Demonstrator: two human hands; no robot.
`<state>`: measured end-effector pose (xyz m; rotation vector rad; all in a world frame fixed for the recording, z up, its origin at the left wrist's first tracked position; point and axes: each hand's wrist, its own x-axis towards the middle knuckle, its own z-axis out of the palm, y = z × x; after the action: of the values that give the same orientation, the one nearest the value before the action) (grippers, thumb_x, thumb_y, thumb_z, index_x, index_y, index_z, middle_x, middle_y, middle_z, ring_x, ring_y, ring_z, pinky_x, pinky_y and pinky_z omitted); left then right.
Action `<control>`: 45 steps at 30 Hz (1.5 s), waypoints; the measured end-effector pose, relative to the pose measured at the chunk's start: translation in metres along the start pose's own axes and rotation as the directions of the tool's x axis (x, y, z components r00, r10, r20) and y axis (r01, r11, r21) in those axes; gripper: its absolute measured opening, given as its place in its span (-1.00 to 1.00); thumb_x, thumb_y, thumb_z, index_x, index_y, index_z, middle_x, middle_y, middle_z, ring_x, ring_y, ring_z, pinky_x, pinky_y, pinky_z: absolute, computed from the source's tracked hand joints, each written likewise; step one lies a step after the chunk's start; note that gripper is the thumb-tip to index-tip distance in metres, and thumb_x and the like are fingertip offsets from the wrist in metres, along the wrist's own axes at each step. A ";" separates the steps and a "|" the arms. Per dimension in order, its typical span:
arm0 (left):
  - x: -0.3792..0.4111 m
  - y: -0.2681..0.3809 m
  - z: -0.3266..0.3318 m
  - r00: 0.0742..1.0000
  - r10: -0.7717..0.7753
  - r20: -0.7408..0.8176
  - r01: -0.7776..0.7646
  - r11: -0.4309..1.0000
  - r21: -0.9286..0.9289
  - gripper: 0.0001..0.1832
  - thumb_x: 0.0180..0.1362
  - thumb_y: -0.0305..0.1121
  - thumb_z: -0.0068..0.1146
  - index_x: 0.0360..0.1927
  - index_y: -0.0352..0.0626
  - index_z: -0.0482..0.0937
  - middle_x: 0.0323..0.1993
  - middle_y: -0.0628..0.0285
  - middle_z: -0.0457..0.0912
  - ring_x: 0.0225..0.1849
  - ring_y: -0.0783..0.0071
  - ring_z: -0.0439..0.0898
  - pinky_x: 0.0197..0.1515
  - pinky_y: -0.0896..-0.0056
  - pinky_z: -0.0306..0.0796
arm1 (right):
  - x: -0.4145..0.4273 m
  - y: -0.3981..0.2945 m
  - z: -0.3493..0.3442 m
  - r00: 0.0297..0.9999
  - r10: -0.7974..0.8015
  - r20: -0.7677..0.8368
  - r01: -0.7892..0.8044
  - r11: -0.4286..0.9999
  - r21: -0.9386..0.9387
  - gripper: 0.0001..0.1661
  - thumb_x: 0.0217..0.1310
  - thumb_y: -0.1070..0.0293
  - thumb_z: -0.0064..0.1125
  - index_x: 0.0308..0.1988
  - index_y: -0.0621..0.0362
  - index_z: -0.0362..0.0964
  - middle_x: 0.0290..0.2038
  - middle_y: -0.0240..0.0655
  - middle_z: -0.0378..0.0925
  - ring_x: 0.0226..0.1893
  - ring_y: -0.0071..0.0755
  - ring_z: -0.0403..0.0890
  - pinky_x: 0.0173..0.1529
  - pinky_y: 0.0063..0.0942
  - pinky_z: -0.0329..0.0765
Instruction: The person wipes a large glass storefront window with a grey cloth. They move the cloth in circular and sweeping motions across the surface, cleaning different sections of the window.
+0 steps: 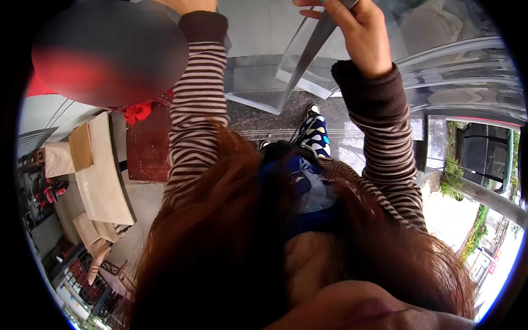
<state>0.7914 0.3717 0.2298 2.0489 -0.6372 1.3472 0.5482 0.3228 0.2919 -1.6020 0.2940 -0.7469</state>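
Observation:
At the top edge, my right hand (pixel 365 39) grips a clear plastic sheet (pixel 303 39) by its dark grey edge strip (pixel 311 51). The thumb lies along the strip, and some fingertips are cut off by the frame. The sheet hangs down in front of me, with pale bottom edges (pixel 253 103) just above the dark floor. My left hand (pixel 194 5) is raised at the top edge, left of the sheet. Only its wrist side shows; the fingers are out of frame, so what it touches is hidden.
Clear plastic curtain (pixel 453 70) hangs at the right. Left are a dark red panel (pixel 146 144), a red cloth flower (pixel 138 113), a pale tabletop (pixel 101 177) and cardboard (pixel 80 146). A blurred patch hides the upper left. A parked vehicle (pixel 482 152) stands outside at right.

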 end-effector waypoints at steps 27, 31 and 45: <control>-0.165 0.050 0.011 0.349 0.073 0.934 0.772 -0.588 -0.242 -0.62 0.32 -0.14 -0.21 0.08 -0.12 0.39 -0.04 0.31 0.47 -0.06 0.47 0.45 -0.02 0.48 0.34 | -0.043 -0.011 -0.021 0.997 -0.063 0.032 0.063 0.998 0.007 -0.68 0.29 0.55 -0.21 0.02 0.34 0.30 -0.19 -0.14 0.55 -0.20 -0.34 0.57 -0.06 -0.44 0.50; -0.033 0.047 -0.062 0.575 0.179 0.798 0.782 -0.408 -0.472 -0.61 0.33 -0.15 -0.22 0.11 -0.12 0.37 -0.02 0.29 0.45 0.00 0.52 0.41 0.03 0.50 0.30 | -0.033 -0.002 -0.015 0.994 -0.108 0.013 0.107 0.994 0.018 -0.68 0.29 0.57 -0.22 0.02 0.31 0.31 -0.21 -0.19 0.55 -0.21 -0.38 0.57 -0.08 -0.45 0.51; 0.229 0.142 -0.098 0.978 0.210 0.008 0.004 0.021 -1.000 -0.72 0.12 -0.34 0.00 -0.10 -0.19 0.46 -0.08 0.08 0.48 0.10 0.13 0.30 0.22 0.14 0.05 | -0.003 0.018 -0.001 0.982 -0.186 -0.035 0.182 0.978 -0.099 -0.69 0.29 0.50 -0.19 0.00 0.25 0.36 -0.22 -0.23 0.56 -0.21 -0.43 0.56 -0.12 -0.48 0.53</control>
<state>0.7184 0.3254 0.5032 0.8072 -1.3447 0.3481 0.5495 0.3199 0.2736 -1.7206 0.2176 -0.9224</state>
